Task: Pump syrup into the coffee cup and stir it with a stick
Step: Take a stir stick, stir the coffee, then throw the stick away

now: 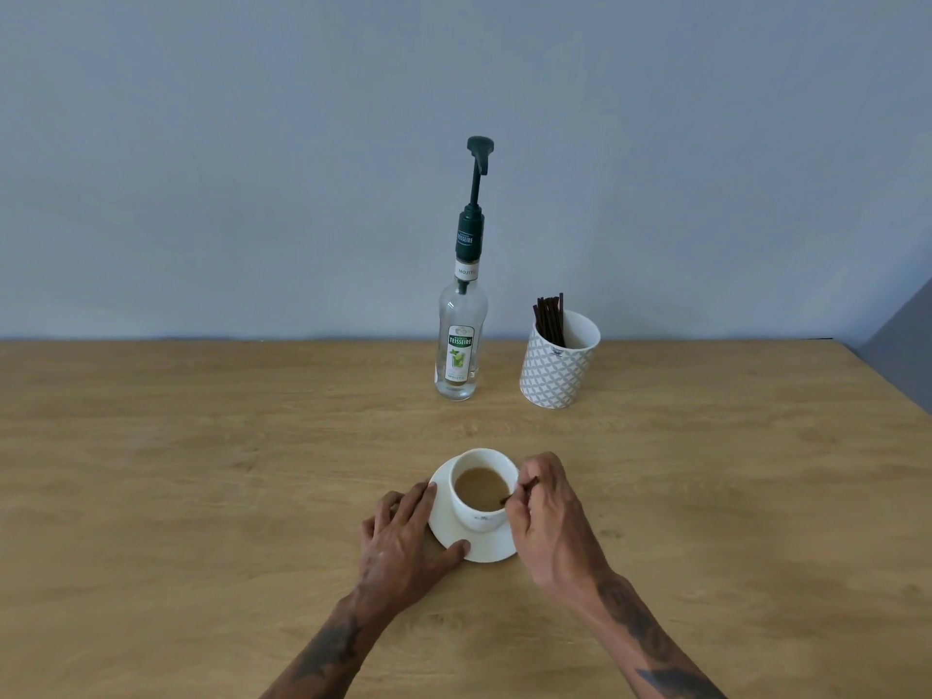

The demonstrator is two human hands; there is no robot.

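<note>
1. One white coffee cup (481,489) sits on a white saucer (491,547) near the front middle of the wooden counter (201,471), filled with light brown coffee.
2. One dark stick (519,492) dips into the coffee at the cup's right rim, pinched between the closed fingers (522,507) of the right hand (549,517).
3. The left hand (403,537) lies flat on the counter with its fingers spread open, thumb and forefinger touching the saucer's left edge.
4. Farther back, well apart from the cup, a clear syrup bottle (460,340) stands upright with a dark green pump (476,194) on top.
5. Just right of the bottle, a patterned paper cup (557,368) holds more dark sticks (549,320), against a plain blue-grey wall (252,169).
</note>
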